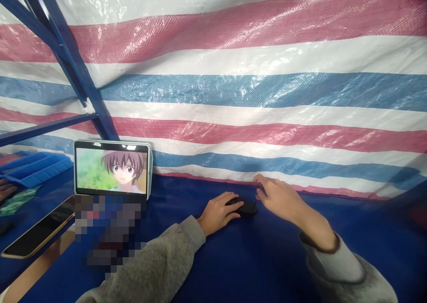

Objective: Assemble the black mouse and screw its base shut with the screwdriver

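On the blue table, my left hand (222, 213) lies over a low black object that looks like a computer mouse (248, 206), its thumb and fingers spread across the left part and holding it down. My right hand (279, 199) is closed around a small screwdriver (257, 200), of which only a bit of red and a thin shaft show below the fingers. The shaft points down at the right end of the mouse. Most of the screwdriver is hidden by my fingers, and whether its tip sits in a screw I cannot tell.
A tablet (111, 169) playing a cartoon stands at left. Near it are a dark phone (43, 227) above another person's forearm (50, 261), a blue divided tray (43, 167) and a person's hand (6, 189). A striped tarp (250, 89) hangs behind; a blue frame (71, 67) slants down.
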The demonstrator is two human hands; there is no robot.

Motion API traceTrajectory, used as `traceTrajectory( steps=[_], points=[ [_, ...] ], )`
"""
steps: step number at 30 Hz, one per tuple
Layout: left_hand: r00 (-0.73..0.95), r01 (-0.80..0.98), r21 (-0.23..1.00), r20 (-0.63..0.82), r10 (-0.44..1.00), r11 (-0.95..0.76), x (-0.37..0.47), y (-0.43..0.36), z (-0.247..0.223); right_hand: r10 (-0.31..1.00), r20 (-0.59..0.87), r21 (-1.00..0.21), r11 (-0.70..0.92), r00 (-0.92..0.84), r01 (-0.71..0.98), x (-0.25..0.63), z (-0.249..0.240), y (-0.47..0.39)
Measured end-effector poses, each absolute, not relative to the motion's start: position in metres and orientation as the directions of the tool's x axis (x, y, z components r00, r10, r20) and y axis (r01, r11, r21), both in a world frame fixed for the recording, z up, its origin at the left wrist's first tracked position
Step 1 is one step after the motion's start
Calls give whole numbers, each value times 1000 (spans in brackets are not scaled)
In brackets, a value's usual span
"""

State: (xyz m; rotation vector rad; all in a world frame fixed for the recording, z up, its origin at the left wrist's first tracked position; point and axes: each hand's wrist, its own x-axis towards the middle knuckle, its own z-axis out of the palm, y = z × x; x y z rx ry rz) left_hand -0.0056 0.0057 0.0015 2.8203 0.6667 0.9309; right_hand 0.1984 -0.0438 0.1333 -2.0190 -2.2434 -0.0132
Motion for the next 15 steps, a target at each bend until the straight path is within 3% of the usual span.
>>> traceTrajectory(
  steps=[8,15],
  points=[
    [719,380,215,543,433,-900,-6,5,2,974,126,-105,202,-189,974,198,135,-45],
    [717,374,214,551,428,-902,-6,6,1,980,124,-100,169,-156,981,196,132,-42]
  ],
)
